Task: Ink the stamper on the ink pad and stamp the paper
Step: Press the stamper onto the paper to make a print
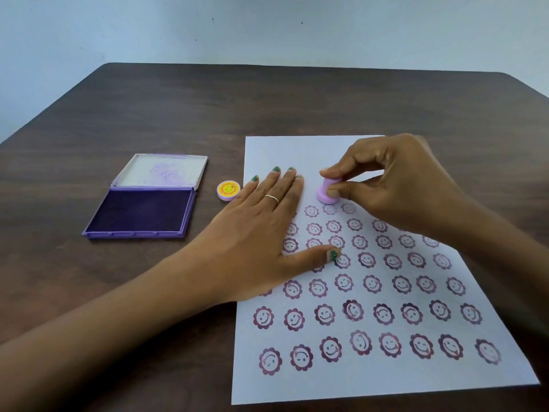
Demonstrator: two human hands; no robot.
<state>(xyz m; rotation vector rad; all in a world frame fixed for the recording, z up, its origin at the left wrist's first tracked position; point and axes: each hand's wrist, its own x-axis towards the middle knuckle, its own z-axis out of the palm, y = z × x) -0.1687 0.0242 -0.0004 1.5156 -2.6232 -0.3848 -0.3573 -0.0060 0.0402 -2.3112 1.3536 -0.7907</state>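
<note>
Off-task items I can see: table, wall, small round cap

I see a dark wood-grain table (297, 102) against a pale blue wall (267, 28). A round pink cap (228, 190) with a yellow smiley on top lies flat on it, alone on bare wood.

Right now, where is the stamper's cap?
In the head view, the cap lies on the table, between the open ink pad and the paper's left edge.

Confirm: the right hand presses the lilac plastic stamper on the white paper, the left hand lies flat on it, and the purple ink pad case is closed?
Not closed. In the head view the purple ink pad case lies open, lid tilted back. The rest stands.
</note>
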